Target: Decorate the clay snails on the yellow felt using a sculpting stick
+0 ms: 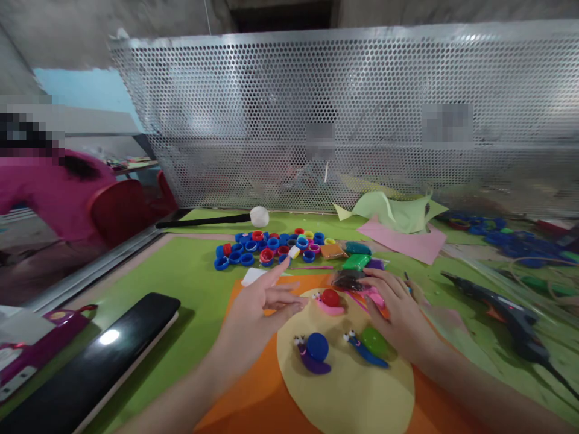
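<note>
My left hand (262,304) hovers over the orange sheet (253,392) with its index finger stretched toward the heap of bottle caps (266,246) and the other fingers loosely spread. My right hand (391,301) lies flat, fingers apart, on wrapped clay pieces (357,271) at the sheet's far edge. On the pale yellow paper circle (353,392) sit three clay snails: a pink one with a red shell (330,300), a purple one with a blue shell (314,351) and a blue one with a green shell (368,345).
A black tablet (94,361) lies at the near left, a black glue gun (502,313) at the right. Green and pink paper sheets (398,223) sit near a perforated metal screen (344,114). A white ball (259,216) is at the back. A person in pink (49,187) sits at the left.
</note>
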Demonstrator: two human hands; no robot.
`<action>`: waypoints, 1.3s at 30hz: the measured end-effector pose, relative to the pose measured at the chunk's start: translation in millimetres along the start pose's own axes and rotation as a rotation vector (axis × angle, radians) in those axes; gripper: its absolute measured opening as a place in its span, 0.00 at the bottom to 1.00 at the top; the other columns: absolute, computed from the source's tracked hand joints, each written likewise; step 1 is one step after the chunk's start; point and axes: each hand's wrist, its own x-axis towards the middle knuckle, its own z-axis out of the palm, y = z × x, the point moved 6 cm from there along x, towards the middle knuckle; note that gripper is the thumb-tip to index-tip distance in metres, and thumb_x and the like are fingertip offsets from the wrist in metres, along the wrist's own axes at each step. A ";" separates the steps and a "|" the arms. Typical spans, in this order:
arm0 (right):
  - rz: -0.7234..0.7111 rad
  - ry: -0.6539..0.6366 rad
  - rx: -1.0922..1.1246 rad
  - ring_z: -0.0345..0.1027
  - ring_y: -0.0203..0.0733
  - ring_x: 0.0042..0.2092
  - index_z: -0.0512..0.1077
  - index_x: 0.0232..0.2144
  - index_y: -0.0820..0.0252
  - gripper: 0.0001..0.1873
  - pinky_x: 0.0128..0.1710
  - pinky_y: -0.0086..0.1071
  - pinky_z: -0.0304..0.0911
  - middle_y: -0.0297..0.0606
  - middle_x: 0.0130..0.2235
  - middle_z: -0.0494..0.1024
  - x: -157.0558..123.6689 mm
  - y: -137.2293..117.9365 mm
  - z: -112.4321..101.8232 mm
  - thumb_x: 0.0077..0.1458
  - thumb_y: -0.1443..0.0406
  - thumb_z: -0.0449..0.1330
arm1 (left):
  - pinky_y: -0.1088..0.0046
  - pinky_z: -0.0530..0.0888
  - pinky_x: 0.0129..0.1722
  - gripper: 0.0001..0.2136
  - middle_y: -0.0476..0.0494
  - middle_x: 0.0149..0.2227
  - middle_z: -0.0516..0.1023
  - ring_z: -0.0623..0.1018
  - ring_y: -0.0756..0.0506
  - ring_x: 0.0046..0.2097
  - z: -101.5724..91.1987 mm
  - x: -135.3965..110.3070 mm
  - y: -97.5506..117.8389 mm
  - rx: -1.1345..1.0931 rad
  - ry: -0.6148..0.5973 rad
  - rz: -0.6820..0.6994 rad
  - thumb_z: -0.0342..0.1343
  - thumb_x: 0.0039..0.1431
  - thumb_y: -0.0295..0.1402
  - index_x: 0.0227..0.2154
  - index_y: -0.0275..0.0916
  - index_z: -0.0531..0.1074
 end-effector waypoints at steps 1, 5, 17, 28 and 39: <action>-0.004 -0.011 -0.004 0.62 0.51 0.51 0.69 0.41 0.58 0.14 0.47 0.49 0.58 0.46 0.49 0.70 0.1 0.2 0.4 0.57 0.67 0.46 | 0.65 0.68 0.49 0.25 0.45 0.36 0.81 0.71 0.40 0.53 0.0 -0.4 -0.1 0.014 0.006 -0.002 0.60 0.50 0.40 0.51 0.43 0.66; -0.044 -0.075 -0.024 0.60 0.52 0.53 0.72 0.43 0.51 0.18 0.48 0.51 0.58 0.40 0.54 0.67 0.4 -0.2 3.4 0.57 0.68 0.46 | 0.66 0.70 0.43 0.35 0.48 0.30 0.80 0.77 0.41 0.43 -1.8 -1.6 -2.5 0.037 0.042 -0.027 0.65 0.43 0.36 0.56 0.40 0.60; 0.099 -0.068 -0.219 0.57 0.61 0.53 0.70 0.49 0.55 0.22 0.45 0.57 0.57 0.42 0.54 0.68 0.8 9.5 10.6 0.58 0.65 0.43 | 0.70 0.73 0.39 0.28 0.41 0.40 0.81 0.77 0.44 0.44 13.4 -1.4 -8.4 -0.342 -0.163 -0.081 0.60 0.51 0.40 0.54 0.37 0.61; 0.092 -0.027 -0.214 0.57 0.59 0.53 0.71 0.48 0.56 0.22 0.45 0.58 0.56 0.45 0.53 0.68 0.2 9.1 6.9 0.59 0.63 0.42 | 0.75 0.71 0.31 0.30 0.48 0.23 0.79 0.78 0.46 0.37 21.6 -6.3 -13.1 -0.683 -0.239 -0.199 0.69 0.39 0.33 0.48 0.34 0.67; -0.009 -0.007 -0.197 0.57 0.61 0.54 0.79 0.32 0.48 0.12 0.45 0.52 0.61 0.39 0.55 0.66 -1.8 10.3 8.1 0.57 0.58 0.55 | 0.73 0.70 0.33 0.38 0.52 0.18 0.76 0.78 0.43 0.39 19.5 -5.9 -15.5 -0.622 -0.189 -0.221 0.70 0.36 0.33 0.53 0.30 0.62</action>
